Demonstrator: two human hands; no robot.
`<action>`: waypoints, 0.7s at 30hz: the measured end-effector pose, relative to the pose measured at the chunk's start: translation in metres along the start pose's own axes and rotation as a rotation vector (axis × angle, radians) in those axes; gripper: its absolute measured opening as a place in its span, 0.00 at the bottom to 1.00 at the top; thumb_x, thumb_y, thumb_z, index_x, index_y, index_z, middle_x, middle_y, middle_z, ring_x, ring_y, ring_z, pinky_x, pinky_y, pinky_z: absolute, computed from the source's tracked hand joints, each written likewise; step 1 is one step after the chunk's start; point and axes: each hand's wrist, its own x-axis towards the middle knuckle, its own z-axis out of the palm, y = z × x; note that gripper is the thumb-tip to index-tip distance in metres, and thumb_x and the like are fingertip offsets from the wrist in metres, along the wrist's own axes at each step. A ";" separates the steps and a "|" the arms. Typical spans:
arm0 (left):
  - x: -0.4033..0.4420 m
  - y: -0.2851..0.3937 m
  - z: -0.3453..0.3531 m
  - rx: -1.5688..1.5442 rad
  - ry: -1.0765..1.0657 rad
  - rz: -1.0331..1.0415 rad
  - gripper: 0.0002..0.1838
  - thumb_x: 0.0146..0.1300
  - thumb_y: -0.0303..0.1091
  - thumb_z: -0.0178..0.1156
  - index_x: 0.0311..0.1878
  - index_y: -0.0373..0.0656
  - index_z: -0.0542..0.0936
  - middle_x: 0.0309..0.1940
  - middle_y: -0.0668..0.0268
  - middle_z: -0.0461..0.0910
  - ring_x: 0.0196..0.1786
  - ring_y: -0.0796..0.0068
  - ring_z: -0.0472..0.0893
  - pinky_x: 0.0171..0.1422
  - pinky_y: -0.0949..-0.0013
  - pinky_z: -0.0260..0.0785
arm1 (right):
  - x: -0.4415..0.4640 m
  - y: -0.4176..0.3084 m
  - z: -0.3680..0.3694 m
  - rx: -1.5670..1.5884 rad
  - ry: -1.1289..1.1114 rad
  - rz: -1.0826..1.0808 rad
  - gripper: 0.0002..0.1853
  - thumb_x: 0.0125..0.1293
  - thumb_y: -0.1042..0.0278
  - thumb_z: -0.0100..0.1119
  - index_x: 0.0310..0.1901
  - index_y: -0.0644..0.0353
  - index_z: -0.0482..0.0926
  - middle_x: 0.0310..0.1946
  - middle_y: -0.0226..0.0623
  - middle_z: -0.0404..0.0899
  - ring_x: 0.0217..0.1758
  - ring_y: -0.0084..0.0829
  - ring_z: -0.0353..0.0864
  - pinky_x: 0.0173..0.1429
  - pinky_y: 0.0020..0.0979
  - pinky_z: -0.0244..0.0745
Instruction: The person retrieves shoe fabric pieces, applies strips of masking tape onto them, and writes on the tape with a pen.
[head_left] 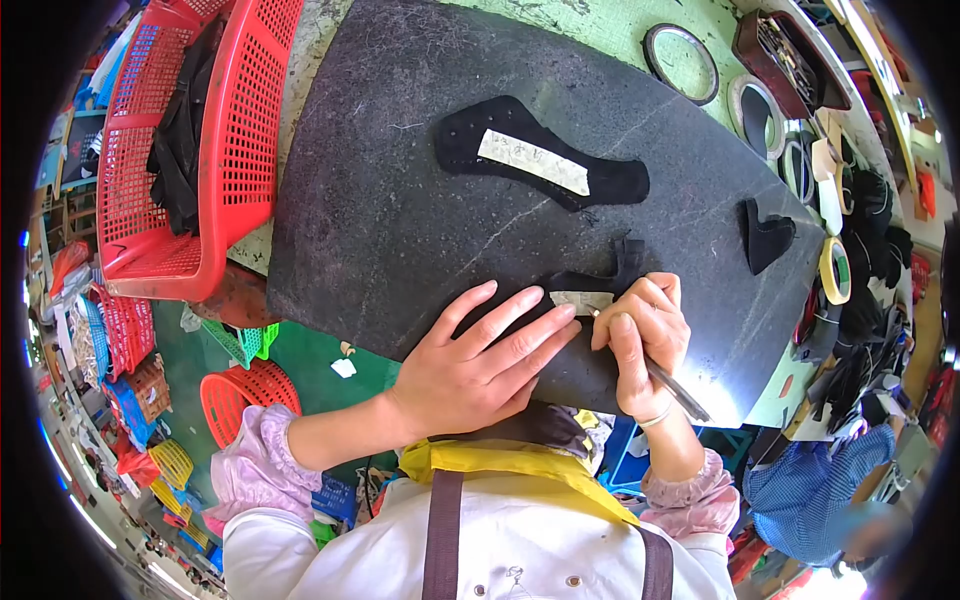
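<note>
My left hand [490, 350] lies flat with its fingers spread, the fingertips pressing near a light label strip [582, 299]. That strip sits on a black cut piece [628, 262], partly hidden under my hands. In my right hand [645, 335] is a pen [675, 388], gripped between thumb and fingers, its tip at the strip's right end. Farther up the dark mat lies a larger black cut piece [615, 182] with a pale handwritten label [533, 161] on it. A small black piece [767, 236] rests toward the mat's right edge.
The dark mat [370, 220] covers much of a green table. A red plastic basket [240, 130] with black material stands at the left. Tape rolls [834, 270] and a box of tools [790, 60] line the right side. A red-orange basket [240, 392] sits below on the floor.
</note>
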 end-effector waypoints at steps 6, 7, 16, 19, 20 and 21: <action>-0.003 0.001 0.001 0.003 0.000 -0.002 0.28 0.62 0.37 0.59 0.68 0.49 0.78 0.74 0.71 0.70 0.74 0.69 0.68 0.79 0.53 0.58 | -0.003 0.000 0.002 0.020 0.015 0.017 0.11 0.65 0.71 0.53 0.24 0.52 0.78 0.23 0.23 0.78 0.29 0.26 0.65 0.57 0.32 0.58; -0.002 0.001 0.001 0.005 0.003 -0.002 0.28 0.62 0.37 0.59 0.68 0.49 0.78 0.74 0.71 0.70 0.74 0.69 0.68 0.79 0.53 0.58 | -0.002 0.001 0.001 0.020 0.008 0.008 0.11 0.65 0.72 0.53 0.24 0.52 0.77 0.23 0.23 0.77 0.29 0.26 0.65 0.57 0.32 0.58; 0.000 0.001 -0.001 0.007 0.007 0.002 0.29 0.60 0.37 0.61 0.67 0.49 0.79 0.73 0.71 0.72 0.73 0.67 0.70 0.79 0.52 0.58 | -0.010 0.004 0.000 0.160 0.130 0.047 0.11 0.65 0.72 0.52 0.24 0.52 0.78 0.24 0.25 0.77 0.30 0.27 0.65 0.56 0.31 0.59; 0.001 0.001 0.001 0.006 0.025 0.006 0.29 0.57 0.36 0.62 0.66 0.50 0.80 0.71 0.71 0.74 0.71 0.66 0.72 0.78 0.51 0.58 | -0.019 0.007 -0.007 0.313 0.251 0.101 0.11 0.65 0.71 0.52 0.25 0.53 0.78 0.24 0.25 0.76 0.30 0.27 0.65 0.56 0.32 0.59; 0.001 0.001 0.001 0.002 0.023 -0.001 0.29 0.57 0.36 0.62 0.66 0.50 0.80 0.71 0.71 0.74 0.71 0.66 0.72 0.78 0.51 0.58 | -0.022 0.007 -0.010 0.308 0.242 0.133 0.11 0.65 0.71 0.52 0.25 0.53 0.78 0.24 0.26 0.76 0.30 0.27 0.65 0.56 0.32 0.59; 0.000 0.002 0.001 -0.003 0.020 -0.007 0.29 0.57 0.36 0.62 0.65 0.50 0.80 0.70 0.71 0.75 0.71 0.66 0.72 0.78 0.51 0.58 | -0.024 0.007 -0.013 0.304 0.234 0.166 0.11 0.65 0.71 0.52 0.25 0.53 0.78 0.24 0.26 0.76 0.30 0.27 0.65 0.56 0.32 0.59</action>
